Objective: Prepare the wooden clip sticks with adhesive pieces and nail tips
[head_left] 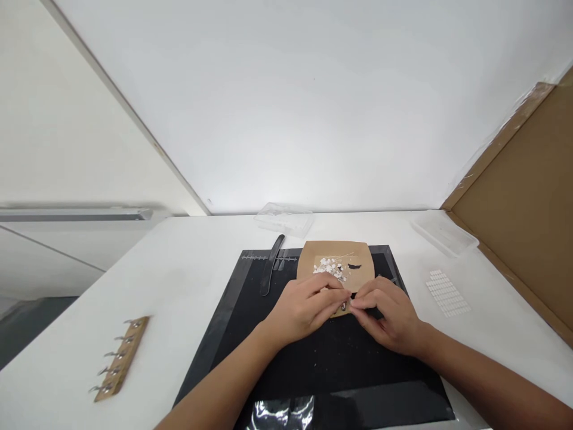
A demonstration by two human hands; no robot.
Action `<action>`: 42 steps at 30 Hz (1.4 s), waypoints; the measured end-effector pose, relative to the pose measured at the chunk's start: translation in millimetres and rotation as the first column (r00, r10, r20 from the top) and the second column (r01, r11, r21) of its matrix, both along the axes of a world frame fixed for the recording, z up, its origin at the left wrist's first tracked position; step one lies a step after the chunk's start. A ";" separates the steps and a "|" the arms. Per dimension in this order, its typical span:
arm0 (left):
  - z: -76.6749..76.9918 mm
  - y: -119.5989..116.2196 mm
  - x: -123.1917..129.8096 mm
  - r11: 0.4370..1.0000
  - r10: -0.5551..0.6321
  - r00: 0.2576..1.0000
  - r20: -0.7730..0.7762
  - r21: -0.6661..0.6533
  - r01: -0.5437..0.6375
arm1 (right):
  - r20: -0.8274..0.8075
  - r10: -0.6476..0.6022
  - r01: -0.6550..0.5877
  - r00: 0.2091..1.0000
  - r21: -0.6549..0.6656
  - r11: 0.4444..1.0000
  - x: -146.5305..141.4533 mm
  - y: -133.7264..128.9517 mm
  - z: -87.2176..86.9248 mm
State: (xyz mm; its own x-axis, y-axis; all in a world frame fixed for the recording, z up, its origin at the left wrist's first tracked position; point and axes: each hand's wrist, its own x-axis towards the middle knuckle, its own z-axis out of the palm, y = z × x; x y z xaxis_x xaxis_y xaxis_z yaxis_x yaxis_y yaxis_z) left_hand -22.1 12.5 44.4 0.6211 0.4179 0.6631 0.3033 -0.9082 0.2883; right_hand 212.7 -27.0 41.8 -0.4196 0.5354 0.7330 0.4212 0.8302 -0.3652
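Both hands meet over the black mat, just in front of a brown paper tray that holds small white bits and a black strip. My left hand is pinched at the fingertips over a small wooden piece with a shiny metal part. Opposite it, my right hand pinches too, its fingertips nearly touching the left ones. A dark object shows partly under the right fingers. What lies between the fingertips is too small and hidden to name.
A black curved file lies on the mat's back left. At the left sits a wooden strip with metal clips. Clear plastic boxes stand behind. White stickers lie right, near a cardboard wall.
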 end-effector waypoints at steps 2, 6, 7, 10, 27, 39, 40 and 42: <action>-1.3 1.0 -2.6 0.997 0.034 0.998 -0.046 0.065 -0.031 | 0.026 0.025 -0.025 0.999 0.014 1.000 0.1 1.4 -0.2; 0.0 1.7 -3.5 0.984 0.038 0.998 -0.056 0.177 -0.028 | -0.029 0.061 -0.064 0.998 -0.092 0.994 -0.6 4.6 1.1; 1.3 1.6 -3.2 0.979 0.031 0.998 -0.050 0.201 -0.020 | -0.053 0.064 -0.071 0.997 -0.140 0.988 -0.8 5.2 1.7; 6.4 0.9 -2.3 0.965 0.020 0.999 -0.042 0.264 -0.009 | -0.081 0.038 -0.059 0.996 -0.277 0.959 -0.7 6.7 2.5; 6.7 -2.8 -1.1 0.908 0.013 0.999 -0.053 0.419 0.011 | -0.076 0.055 -0.085 0.996 -0.479 0.873 -1.2 5.6 1.9; -2.8 8.2 -8.8 0.941 0.049 0.988 0.146 0.325 -0.095 | -0.003 0.118 -0.113 0.993 -0.324 0.939 0.4 7.0 -1.1; -3.8 10.2 -9.4 0.945 0.078 0.981 0.175 0.300 -0.129 | 0.025 0.102 -0.091 0.994 -0.290 0.953 0.6 7.4 -2.1; -4.8 12.8 -9.0 0.948 0.119 0.972 0.204 0.267 -0.172 | 0.102 0.058 -0.037 0.993 -0.204 0.978 0.7 8.6 -3.9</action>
State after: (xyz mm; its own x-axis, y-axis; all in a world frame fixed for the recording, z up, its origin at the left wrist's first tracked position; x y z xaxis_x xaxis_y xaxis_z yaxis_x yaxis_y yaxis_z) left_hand -31.1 25.3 39.6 0.4245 0.2753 0.8626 0.4046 -0.9099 0.0913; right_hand 213.4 -18.4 37.9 -0.5180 0.6449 0.5619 0.4286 0.7642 -0.4820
